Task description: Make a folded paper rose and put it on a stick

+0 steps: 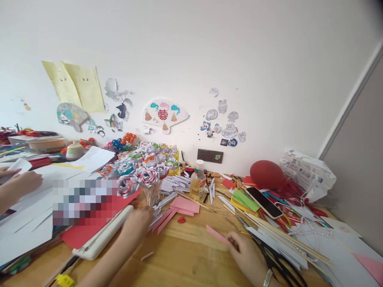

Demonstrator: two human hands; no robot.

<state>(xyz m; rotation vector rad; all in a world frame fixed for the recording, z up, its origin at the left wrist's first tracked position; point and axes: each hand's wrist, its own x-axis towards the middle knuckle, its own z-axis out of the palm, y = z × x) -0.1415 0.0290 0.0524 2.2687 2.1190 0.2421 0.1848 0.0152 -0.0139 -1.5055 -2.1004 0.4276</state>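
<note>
My right hand [243,251] pinches one end of a narrow pink paper strip [214,233] over the table, with a bracelet on its wrist. My left hand [142,221] reaches toward the base of a cup [151,195] that bears a bunch of paper flowers [149,167]. Its fingers are blurred and partly hidden, so whether they touch the white strips there is unclear. Beyond it lie folded pink paper pieces [187,204], a scrap of red [181,219] and a pile of white paper strips [176,184]. A bottle of yellowish liquid [197,185] stands behind them.
Scissors [277,259], wooden sticks [287,235] and a phone [265,202] lie at right, before a red balloon [267,174]. At left are a white elongated device [103,235], red paper [80,235] and another person's hands [30,183] holding paper.
</note>
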